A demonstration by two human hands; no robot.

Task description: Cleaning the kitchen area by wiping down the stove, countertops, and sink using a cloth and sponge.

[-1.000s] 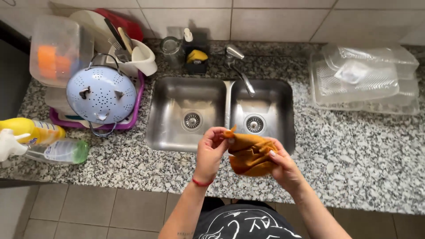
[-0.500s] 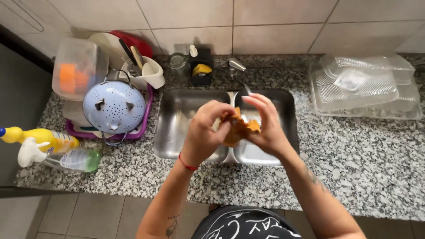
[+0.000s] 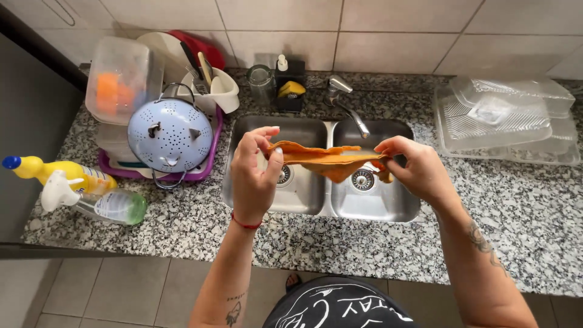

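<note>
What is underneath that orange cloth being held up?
Under the orange cloth, stretched between the left hand and right hand, lies the double steel sink. Both drains show below its edge; the cloth covers part of the basins' back area and the faucet's tip.

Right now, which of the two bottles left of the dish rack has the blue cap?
The yellow bottle, farther back; the clear spray bottle beside it has a white trigger head.

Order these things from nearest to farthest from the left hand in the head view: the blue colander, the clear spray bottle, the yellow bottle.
From the left hand:
1. Blue colander, upside down on the rack, to its left.
2. Clear spray bottle, lying on the counter, further left.
3. Yellow bottle, lying at the counter's far left end.
</note>
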